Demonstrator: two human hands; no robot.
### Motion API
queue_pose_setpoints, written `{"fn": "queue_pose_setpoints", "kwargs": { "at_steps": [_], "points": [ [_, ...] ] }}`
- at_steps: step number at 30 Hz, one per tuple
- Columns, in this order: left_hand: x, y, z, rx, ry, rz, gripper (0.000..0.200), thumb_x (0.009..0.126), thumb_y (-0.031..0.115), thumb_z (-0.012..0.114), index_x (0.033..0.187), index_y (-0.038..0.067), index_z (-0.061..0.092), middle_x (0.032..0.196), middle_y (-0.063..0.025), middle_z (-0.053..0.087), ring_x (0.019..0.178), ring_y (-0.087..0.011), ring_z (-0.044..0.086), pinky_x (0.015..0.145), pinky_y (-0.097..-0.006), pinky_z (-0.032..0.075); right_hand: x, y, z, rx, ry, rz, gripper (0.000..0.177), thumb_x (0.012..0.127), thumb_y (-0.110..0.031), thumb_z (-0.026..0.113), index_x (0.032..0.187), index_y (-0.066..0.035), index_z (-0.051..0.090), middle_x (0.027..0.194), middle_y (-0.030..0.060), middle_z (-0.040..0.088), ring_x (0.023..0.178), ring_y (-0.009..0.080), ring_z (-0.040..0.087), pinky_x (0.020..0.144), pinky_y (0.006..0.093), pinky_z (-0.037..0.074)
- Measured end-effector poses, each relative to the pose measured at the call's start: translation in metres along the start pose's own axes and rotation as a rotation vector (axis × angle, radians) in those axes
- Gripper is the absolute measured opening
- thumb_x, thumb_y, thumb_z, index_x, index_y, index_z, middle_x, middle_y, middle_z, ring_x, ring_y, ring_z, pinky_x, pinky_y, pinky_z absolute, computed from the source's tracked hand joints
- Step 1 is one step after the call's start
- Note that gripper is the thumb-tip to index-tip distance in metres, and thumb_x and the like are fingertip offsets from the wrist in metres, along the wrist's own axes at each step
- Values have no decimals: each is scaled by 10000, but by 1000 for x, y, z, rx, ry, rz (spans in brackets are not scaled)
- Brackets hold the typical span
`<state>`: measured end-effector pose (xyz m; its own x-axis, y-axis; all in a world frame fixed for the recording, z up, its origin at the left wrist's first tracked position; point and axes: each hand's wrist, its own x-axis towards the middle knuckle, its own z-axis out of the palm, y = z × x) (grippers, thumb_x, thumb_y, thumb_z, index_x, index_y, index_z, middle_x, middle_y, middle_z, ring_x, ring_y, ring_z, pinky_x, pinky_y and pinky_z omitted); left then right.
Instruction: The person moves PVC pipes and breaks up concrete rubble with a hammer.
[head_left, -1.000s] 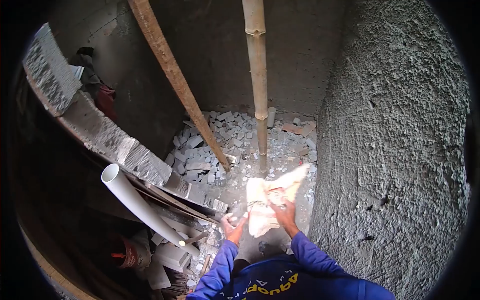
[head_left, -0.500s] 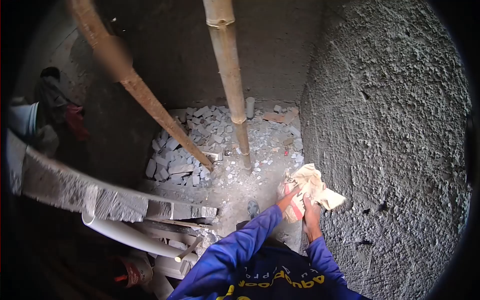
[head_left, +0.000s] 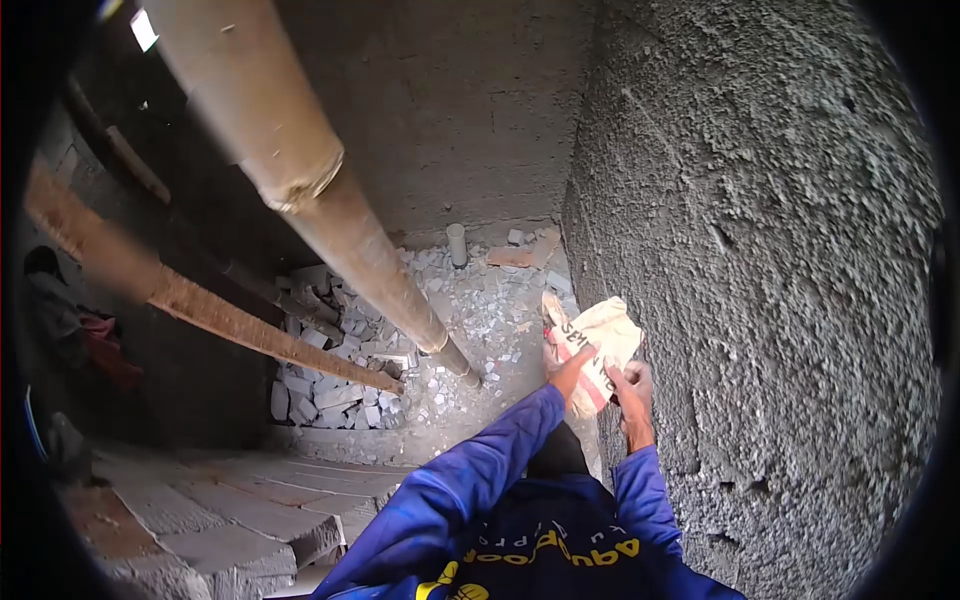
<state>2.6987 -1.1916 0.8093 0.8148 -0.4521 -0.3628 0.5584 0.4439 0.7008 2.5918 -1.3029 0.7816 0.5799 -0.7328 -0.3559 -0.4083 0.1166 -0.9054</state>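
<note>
A crumpled cream paper sack (head_left: 615, 322) with a red band and dark lettering is held in front of me, close to the rough wall on the right. My left hand (head_left: 570, 374) grips its lower left part, the thumb lying over the printed face. At the lower right edge, my right hand (head_left: 634, 392) pinches the paper with its fingers curled. Part of the fingers of both hands is hidden behind or against the sack.
Thick bamboo (head_left: 375, 250) slants down to the floor at centre-left, beside a thinner wooden pole (head_left: 265, 342). Broken blocks (head_left: 335, 395) lie heaped behind them. A pipe stub (head_left: 457, 246) stands near the back wall. A grey block wall (head_left: 225, 520) runs along the lower left; rough plaster (head_left: 770, 250) rises at right.
The view has shifted, bringing the bamboo closer and the block wall's top into sight. The sack is spread flatter with its lettering showing, and my right hand's fingers have curled at its edge.
</note>
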Motion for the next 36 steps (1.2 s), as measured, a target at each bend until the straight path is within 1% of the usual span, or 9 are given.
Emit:
{"fn": "queue_pose_setpoints", "kwargs": {
  "at_steps": [2,4,9,16,21,23,25,32,36],
  "points": [
    [16,27,19,-42,-28,-120,453,791,-19,716,1209,34,551,1075,-100,670,969,-196,668,832,-347,558,7,-55,21,240,-1,-14,682,804,-145,781,1354,15,411,1130,119,625,985,159,622,828,275,503],
    [62,11,20,188,51,96,442,798,-11,711,1211,21,556,1079,-95,672,955,-181,665,820,-328,553,39,-78,38,382,-33,-159,724,822,-154,764,1400,-10,351,1142,114,620,984,174,625,838,295,510],
    [155,39,50,-44,103,0,356,815,3,693,1161,6,608,1055,-91,683,890,-173,675,771,-308,561,171,-106,74,670,-424,141,490,916,-240,672,1327,-49,486,1177,60,620,992,173,636,831,322,533],
    [321,65,78,-402,-32,-285,321,871,219,685,1151,83,605,932,-39,684,779,-174,677,686,-315,562,320,-205,120,445,-490,151,415,929,-253,651,1264,-33,544,1077,77,670,886,189,670,777,338,557],
    [383,70,95,95,413,-50,526,875,396,682,1260,64,551,954,-16,662,908,-138,643,826,-295,505,371,-242,132,128,-211,-121,430,916,-230,667,1255,18,573,1152,98,656,947,163,635,841,311,499],
    [399,89,97,52,280,-17,529,878,413,676,1258,66,556,972,-20,664,899,-137,644,817,-294,510,392,-242,137,-73,-97,-307,440,924,-228,660,1266,34,571,1188,103,643,996,160,610,887,300,467],
    [460,42,73,-187,14,-47,548,887,484,643,1251,81,568,1019,-26,667,873,-130,646,782,-285,523,407,-236,152,12,-192,-270,440,930,-227,650,1270,40,565,1198,100,637,1019,163,602,900,297,460],
    [527,81,43,-160,179,-74,635,771,605,703,1158,104,650,976,-43,690,805,-158,666,716,-304,530,439,-276,216,49,-362,-188,454,934,-311,648,1234,26,585,1153,95,638,962,164,618,858,292,478],
    [574,107,22,-331,253,-32,578,774,486,756,1175,86,638,938,-41,695,730,-158,672,655,-311,538,492,-275,260,275,-591,57,432,952,-247,613,1284,14,522,1224,116,609,1043,229,627,869,331,511]
  ]
}}
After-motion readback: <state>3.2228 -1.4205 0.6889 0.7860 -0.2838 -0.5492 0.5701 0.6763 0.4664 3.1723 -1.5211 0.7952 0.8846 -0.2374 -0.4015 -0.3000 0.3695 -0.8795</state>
